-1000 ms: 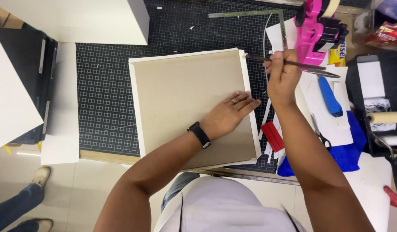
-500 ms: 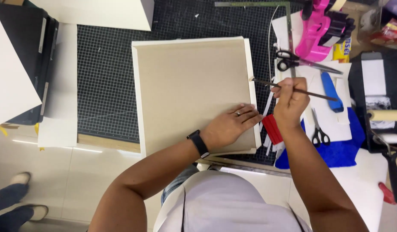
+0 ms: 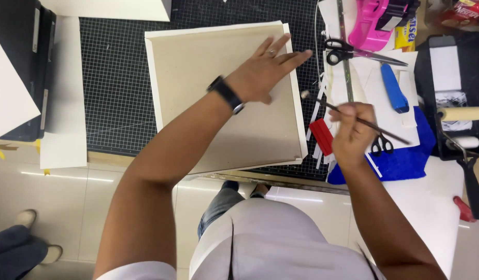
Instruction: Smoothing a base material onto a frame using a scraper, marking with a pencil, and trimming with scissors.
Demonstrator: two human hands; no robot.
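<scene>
The person's left hand (image 3: 265, 72) lies flat, fingers spread, on the upper right part of a square grey board (image 3: 224, 98) with a white border, fingertips reaching over its right edge. The board sits on a black gridded cutting mat (image 3: 115, 88), its near edge close to the mat's front edge. The right hand (image 3: 353, 132) is closed around a thin brush (image 3: 353, 118), held at a slant just off the board's right edge; the brush tip points toward that white border, about halfway along it, but whether it touches I cannot tell. Just beside this hand, toward the board, lies a small red piece (image 3: 321, 136) among white paper strips. Past the hand's far side are black-handled scissors (image 3: 348, 52) and a blue tool (image 3: 394, 88) on white paper, with a pink tape dispenser (image 3: 371, 23) near the mat's far right corner. A blue cloth (image 3: 405, 161) lies under the right hand.
</scene>
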